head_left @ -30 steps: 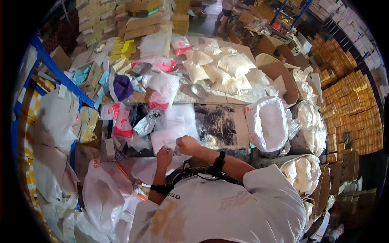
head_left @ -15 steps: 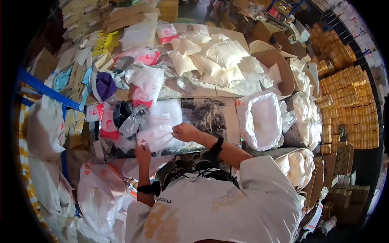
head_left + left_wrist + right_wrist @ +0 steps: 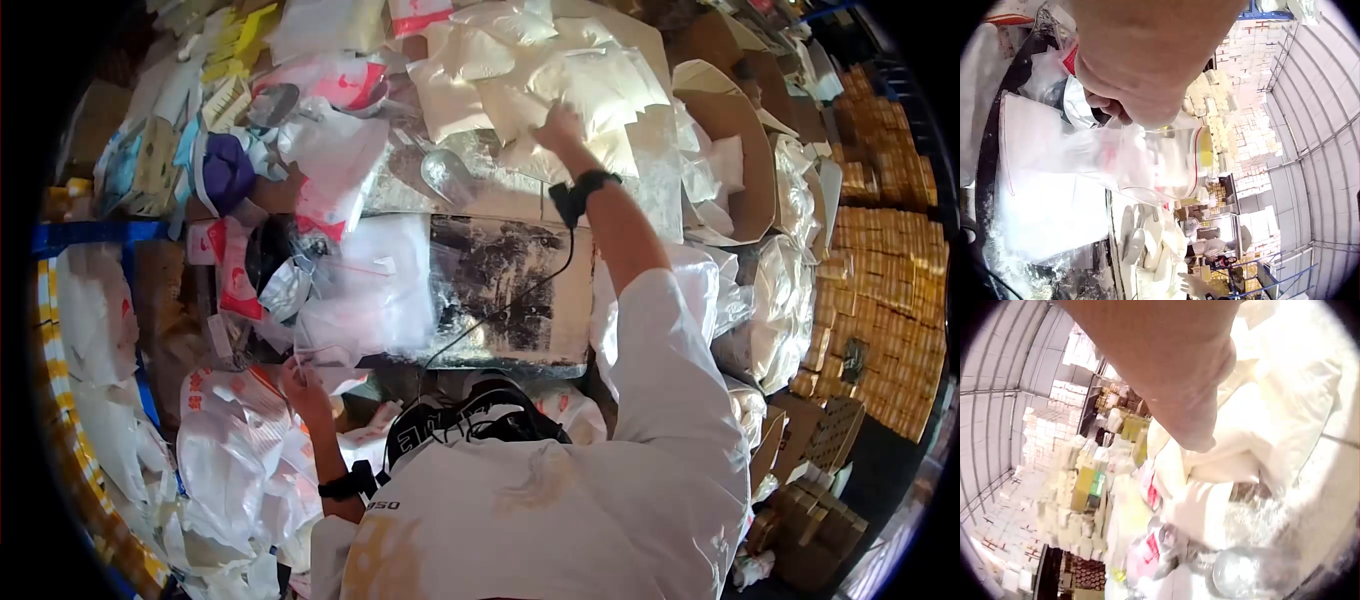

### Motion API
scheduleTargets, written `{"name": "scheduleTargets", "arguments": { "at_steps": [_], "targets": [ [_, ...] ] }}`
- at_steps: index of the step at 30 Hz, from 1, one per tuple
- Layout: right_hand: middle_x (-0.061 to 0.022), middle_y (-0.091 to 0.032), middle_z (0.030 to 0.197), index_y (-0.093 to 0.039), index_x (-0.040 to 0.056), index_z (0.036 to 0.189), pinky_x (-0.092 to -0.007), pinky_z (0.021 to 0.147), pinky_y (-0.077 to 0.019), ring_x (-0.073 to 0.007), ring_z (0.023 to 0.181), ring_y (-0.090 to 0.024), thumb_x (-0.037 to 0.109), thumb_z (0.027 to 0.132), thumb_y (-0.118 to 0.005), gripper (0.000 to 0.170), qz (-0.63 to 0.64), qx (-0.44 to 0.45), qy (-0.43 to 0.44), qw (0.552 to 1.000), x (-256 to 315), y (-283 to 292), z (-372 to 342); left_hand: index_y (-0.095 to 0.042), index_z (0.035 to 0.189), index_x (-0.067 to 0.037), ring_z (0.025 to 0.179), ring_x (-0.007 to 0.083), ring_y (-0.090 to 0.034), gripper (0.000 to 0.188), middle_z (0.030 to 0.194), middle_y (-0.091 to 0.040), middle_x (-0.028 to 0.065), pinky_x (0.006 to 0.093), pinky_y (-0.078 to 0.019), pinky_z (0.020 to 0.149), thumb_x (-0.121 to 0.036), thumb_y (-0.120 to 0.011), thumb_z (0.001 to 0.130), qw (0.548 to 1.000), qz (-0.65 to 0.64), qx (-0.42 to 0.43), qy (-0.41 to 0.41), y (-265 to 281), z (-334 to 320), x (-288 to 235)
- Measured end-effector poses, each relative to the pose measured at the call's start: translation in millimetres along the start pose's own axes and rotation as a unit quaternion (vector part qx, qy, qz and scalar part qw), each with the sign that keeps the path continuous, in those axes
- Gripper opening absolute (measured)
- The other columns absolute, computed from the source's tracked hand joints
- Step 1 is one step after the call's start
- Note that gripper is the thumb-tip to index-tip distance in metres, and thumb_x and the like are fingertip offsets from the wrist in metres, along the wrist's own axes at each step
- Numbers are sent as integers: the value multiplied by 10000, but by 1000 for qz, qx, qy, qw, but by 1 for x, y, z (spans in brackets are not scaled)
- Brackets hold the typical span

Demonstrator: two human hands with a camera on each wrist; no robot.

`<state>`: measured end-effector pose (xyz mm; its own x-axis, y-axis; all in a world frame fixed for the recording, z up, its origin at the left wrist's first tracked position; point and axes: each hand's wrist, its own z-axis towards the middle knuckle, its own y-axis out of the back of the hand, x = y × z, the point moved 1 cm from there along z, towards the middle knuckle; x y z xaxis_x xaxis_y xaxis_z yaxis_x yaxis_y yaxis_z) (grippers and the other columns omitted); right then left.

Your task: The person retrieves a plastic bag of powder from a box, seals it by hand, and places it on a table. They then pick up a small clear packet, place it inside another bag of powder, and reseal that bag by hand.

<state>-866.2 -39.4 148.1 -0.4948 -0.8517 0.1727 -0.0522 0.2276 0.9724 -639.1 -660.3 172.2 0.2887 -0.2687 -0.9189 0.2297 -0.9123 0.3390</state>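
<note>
At the table's near edge, my left hand [image 3: 305,388] pinches a clear plastic bag. The left wrist view shows this clear bag [image 3: 1147,165], with a red line near one end, stretching out under the hand. Beside it lies a stack of flat clear bags [image 3: 375,280]. My right hand [image 3: 560,128] reaches far across the table onto a pile of filled cream-coloured bags [image 3: 510,70]. In the right wrist view the back of the right hand [image 3: 1179,394] hides its fingers, and I cannot tell whether they grip a bag. A clear scoop [image 3: 447,175] lies just in front of the pile.
A dark, powder-dusted board [image 3: 500,290] lies to the right of the stack. Pink-and-white bags [image 3: 335,180] and a purple cloth [image 3: 228,170] are at the left. Cardboard boxes [image 3: 725,150] stand on the right. A large white bag [image 3: 235,440] hangs at the near left.
My hands were close together over the flat bags and then parted. The right hand has moved forward onto the cream bags; the left has moved left with the clear bag. The head view has tilted down.
</note>
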Motion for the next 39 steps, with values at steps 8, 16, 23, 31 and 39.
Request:
{"name": "scheduleTargets", "arguments": {
  "at_steps": [8, 16, 23, 31, 39],
  "targets": [
    [-164, -196, 1594, -79, 80, 1557, -535, 1141, -292, -419, 1443, -237, 613, 604, -832, 1326, -136, 21, -17, 990, -45, 8, 94, -506, 1180, -2, 581, 48, -396, 248, 722, -479, -16, 221, -298, 509, -56, -542, 941, 997, 64, -42, 27, -11, -35, -11],
    [-173, -472, 1443, -327, 77, 1470, -459, 1046, -433, -320, 1291, -503, 536, 696, -794, 1014, -112, 4, -10, 994, -55, -13, 154, -504, 1203, -4, 560, 22, -333, 264, 672, -378, -56, 214, -247, 493, -31, -548, 945, 991, 68, -56, 99, -4, -50, 3],
    [-181, -691, 1125, -675, 83, 1122, -456, 917, -516, -348, 1070, -652, 512, 692, -775, 616, 15, -35, -23, 999, -60, 20, 123, -507, 1186, 1, 567, 24, -342, 244, 669, -371, -56, 222, -249, 489, -59, -546, 953, 993, 70, -47, 79, 0, -49, 8],
    [-105, -691, 1090, -644, 31, 1145, -385, 850, -538, -266, 1008, -667, 308, 865, -683, 396, 618, 20, 42, 785, -86, 51, 56, -515, 1147, -4, 544, 31, -365, 204, 665, -422, -47, 214, -273, 485, -79, -555, 961, 998, -1, -34, 56, -14, -33, -10],
    [-176, -591, 1300, -503, 23, 1351, -473, 1037, -445, -339, 1171, -575, 504, 941, -531, 632, 900, 154, -21, 408, 9, 107, -147, -586, 1021, -60, 504, 10, -342, 74, 655, -417, -63, 183, -256, 437, -95, -533, 983, 991, -113, 48, 51, -32, 2, -16]
  ]
}}
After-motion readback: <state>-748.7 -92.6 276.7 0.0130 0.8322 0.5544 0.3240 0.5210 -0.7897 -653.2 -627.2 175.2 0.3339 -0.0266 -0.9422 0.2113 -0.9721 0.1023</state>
